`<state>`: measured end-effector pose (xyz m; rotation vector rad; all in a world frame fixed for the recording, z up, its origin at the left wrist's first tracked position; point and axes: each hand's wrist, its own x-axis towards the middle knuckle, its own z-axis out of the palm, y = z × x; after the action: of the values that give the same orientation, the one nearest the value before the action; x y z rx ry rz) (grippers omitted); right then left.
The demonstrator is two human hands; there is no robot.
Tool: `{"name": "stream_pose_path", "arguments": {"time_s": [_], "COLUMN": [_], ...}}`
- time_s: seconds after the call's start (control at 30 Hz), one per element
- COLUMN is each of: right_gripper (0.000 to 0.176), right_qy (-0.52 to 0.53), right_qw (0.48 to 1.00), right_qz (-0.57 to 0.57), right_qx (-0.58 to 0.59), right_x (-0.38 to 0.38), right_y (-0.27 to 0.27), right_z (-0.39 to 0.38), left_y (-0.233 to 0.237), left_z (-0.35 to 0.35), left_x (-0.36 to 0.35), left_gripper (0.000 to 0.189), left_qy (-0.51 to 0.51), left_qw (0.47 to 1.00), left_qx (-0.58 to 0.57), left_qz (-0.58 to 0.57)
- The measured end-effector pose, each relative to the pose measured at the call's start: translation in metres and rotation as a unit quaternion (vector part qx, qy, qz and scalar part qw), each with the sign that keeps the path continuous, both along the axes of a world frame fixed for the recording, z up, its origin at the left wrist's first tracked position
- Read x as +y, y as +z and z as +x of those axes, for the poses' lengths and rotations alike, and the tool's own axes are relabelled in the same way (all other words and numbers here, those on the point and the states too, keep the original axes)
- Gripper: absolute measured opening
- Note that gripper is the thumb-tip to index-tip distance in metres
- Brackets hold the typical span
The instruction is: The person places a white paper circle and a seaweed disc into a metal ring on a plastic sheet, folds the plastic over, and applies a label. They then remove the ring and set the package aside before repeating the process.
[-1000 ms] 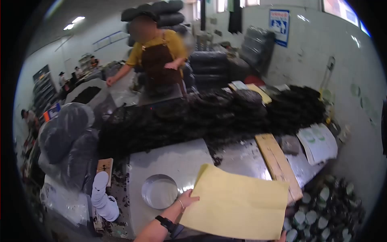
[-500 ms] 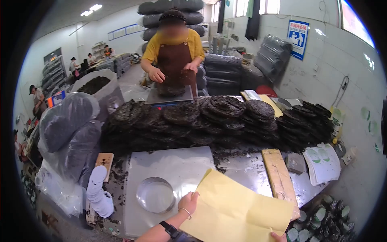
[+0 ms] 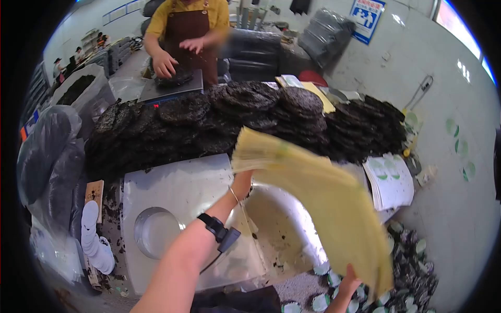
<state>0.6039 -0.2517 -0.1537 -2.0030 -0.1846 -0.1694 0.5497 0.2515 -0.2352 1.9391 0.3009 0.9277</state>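
Note:
A large piece of yellow paper (image 3: 313, 182), blurred by motion, is held up in the air and bends between my hands. Its left edge looks layered, like several sheets together. My left hand (image 3: 241, 184) grips it near that edge, the fingers hidden behind the paper; a black strap with a small box is on the wrist. Lower down, my right hand (image 3: 349, 281) has hold of the near right part. Below lies a pale sheet (image 3: 209, 180) on the metal table, with a round metal ring (image 3: 136, 229) on it left of my left arm.
Dark flat round cakes (image 3: 240, 99) are piled along the table's back. Across it, a person (image 3: 190, 31) handles dark material on a scale (image 3: 194, 86). White discs (image 3: 90, 224) lie at left, white printed sheets (image 3: 389, 182) at right, wrapped dark pieces (image 3: 417, 281) at lower right.
The yellow paper has been lifted off the table and swung up, now bending and showing layered edges. Both hands moved with it. The camera view has shifted down and to the right.

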Motion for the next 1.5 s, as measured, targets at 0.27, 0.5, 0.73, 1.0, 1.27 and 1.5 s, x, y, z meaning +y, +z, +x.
{"name": "stream_pose_path", "arguments": {"time_s": [0.27,0.5,0.73,1.0,1.27,1.5], "right_gripper": [0.039,0.02,0.038,0.056,0.053,0.051], "right_qy": [0.031,0.031,0.12,-0.062,-0.013,0.022], "right_qw": [0.982,0.996,0.991,0.815,0.735,0.727], "right_qz": [0.055,-0.072,-0.042,0.298,0.353,0.362], "right_qx": [0.179,0.04,-0.039,0.493,0.579,0.582], "right_x": [-0.054,-0.031,-0.048,-0.069,-0.07,-0.067], "right_y": [-0.11,-0.094,-0.07,-0.117,-0.117,-0.094], "right_z": [0.034,0.044,0.029,-0.111,-0.13,-0.123], "left_y": [-0.048,-0.152,0.038,0.013,0.035,-0.011], "left_z": [0.013,0.098,0.057,0.01,-0.084,-0.262], "left_x": [-0.014,0.018,-0.021,-0.06,-0.067,-0.241], "left_gripper": [0.05,0.053,0.063,0.074,0.033,0.097], "left_qy": [0.044,0.2,0.312,0.156,0.309,-0.11], "left_qw": [0.938,0.976,0.906,0.815,0.887,0.69], "left_qx": [0.338,0.086,0.24,0.558,0.108,0.335], "left_qz": [0.061,0.016,-0.154,-0.003,0.326,-0.632]}}
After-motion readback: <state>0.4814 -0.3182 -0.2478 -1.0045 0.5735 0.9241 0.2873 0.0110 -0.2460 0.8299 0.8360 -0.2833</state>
